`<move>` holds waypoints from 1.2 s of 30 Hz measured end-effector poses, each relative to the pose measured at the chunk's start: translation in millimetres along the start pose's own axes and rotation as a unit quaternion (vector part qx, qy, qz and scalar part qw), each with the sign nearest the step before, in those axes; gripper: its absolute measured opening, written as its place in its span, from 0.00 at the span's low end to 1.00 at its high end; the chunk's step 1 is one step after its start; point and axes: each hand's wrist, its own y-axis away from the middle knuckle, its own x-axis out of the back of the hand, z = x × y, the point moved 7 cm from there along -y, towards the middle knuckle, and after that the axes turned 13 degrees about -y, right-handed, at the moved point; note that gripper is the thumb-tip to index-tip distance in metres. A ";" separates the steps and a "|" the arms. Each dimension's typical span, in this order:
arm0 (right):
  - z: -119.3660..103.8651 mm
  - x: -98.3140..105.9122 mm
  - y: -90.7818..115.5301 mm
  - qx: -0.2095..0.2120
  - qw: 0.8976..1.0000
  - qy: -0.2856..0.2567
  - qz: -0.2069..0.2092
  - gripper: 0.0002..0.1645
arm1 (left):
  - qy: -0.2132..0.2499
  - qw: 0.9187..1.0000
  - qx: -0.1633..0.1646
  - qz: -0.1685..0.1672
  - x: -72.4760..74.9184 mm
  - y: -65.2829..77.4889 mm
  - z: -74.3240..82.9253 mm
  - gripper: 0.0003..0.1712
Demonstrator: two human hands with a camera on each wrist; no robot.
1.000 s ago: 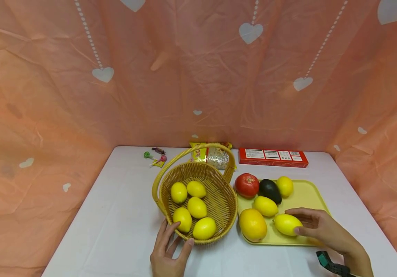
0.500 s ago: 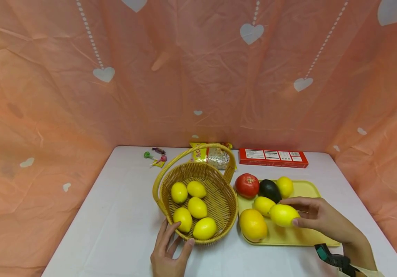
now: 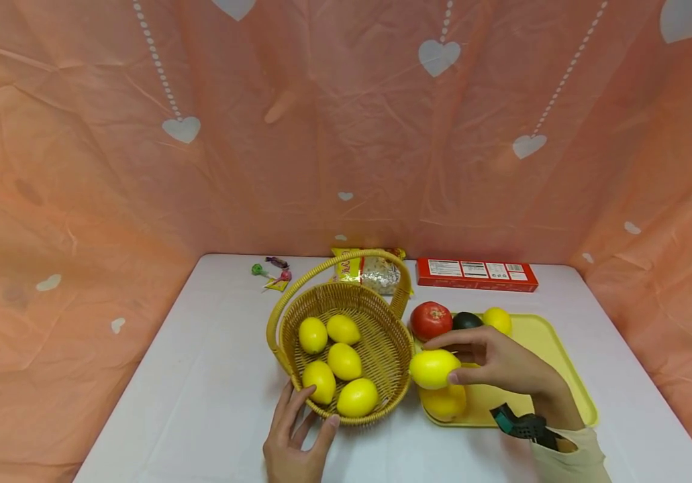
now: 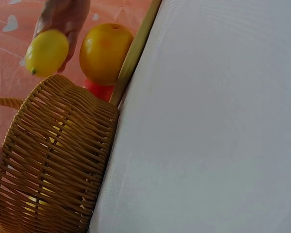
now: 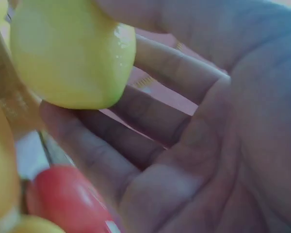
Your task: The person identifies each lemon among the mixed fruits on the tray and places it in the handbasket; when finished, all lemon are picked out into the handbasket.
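Note:
My right hand (image 3: 497,359) pinches a lemon (image 3: 434,369) between thumb and fingers, beside the right rim of the wicker basket (image 3: 382,342). In the left wrist view that lemon (image 4: 47,52) hangs past the basket's upper end. Several lemons (image 3: 344,361) lie inside the basket, mostly toward its left and front. My left hand (image 3: 297,436) holds the basket's front-left rim, index fingertip over the edge and thumb at the front. Below the held lemon, a large orange fruit (image 3: 442,404) sits on the yellow tray (image 3: 533,332), partly covered.
A round red fruit (image 3: 430,320), a dark avocado (image 3: 466,320) and a lemon (image 3: 498,320) sit at the tray's back; my right hand hides another. Behind stand a red box (image 3: 475,275) and a snack bag (image 3: 376,274). Lollipops (image 3: 284,275) lie back left. The basket handle (image 3: 321,265) arches up.
My right hand has lifted the lemon off the tray and carried it left to the basket's right rim. My left hand and the basket have stayed in place.

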 end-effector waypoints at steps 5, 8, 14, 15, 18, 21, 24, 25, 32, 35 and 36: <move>6.0 -16.9 -24.5 -0.010 1.000 -0.012 -0.024 0.28 | 0.000 1.000 -0.001 0.000 -0.3 0.0 -0.9 0.29; 8.2 -26.8 -35.6 -0.017 0.999 0.012 -0.034 0.27 | 0.000 1.000 0.001 -0.001 -0.5 0.0 -1.2 0.29; 9.6 -48.1 -54.7 -0.036 0.996 0.058 -0.052 0.27 | 0.003 1.000 0.001 0.001 -1.2 -0.1 -1.4 0.29; 9.4 -52.0 -57.2 -0.036 0.996 0.062 -0.056 0.27 | 0.004 1.000 0.001 0.002 -1.3 -0.1 -1.4 0.29; 9.5 -63.3 -63.1 -0.038 0.995 0.065 -0.066 0.27 | 0.005 1.000 0.000 0.003 -1.4 0.0 -1.1 0.29; 10.1 -72.0 -66.8 -0.039 0.994 0.070 -0.069 0.28 | 0.004 1.000 0.001 0.003 -1.2 0.0 -1.0 0.30; 11.3 -79.4 -70.4 -0.032 0.993 0.084 -0.069 0.28 | 0.002 1.000 0.000 0.002 -0.8 -0.1 -0.9 0.30; 11.9 -82.1 -71.9 -0.030 0.993 0.088 -0.070 0.28 | 0.002 1.000 -0.001 0.002 -0.6 -0.2 -0.9 0.30; 14.3 -98.9 -82.2 -0.027 0.989 0.125 -0.070 0.29 | -0.004 1.000 -0.011 0.006 0.5 -0.3 -0.6 0.29; 12.6 -100.3 -83.3 -0.032 0.988 0.139 -0.065 0.29 | -0.006 1.000 -0.011 0.007 0.4 -0.7 -0.5 0.29; 11.9 -99.4 -82.9 -0.036 0.988 0.136 -0.062 0.29 | -0.006 1.000 -0.011 0.006 0.2 -0.8 -0.7 0.29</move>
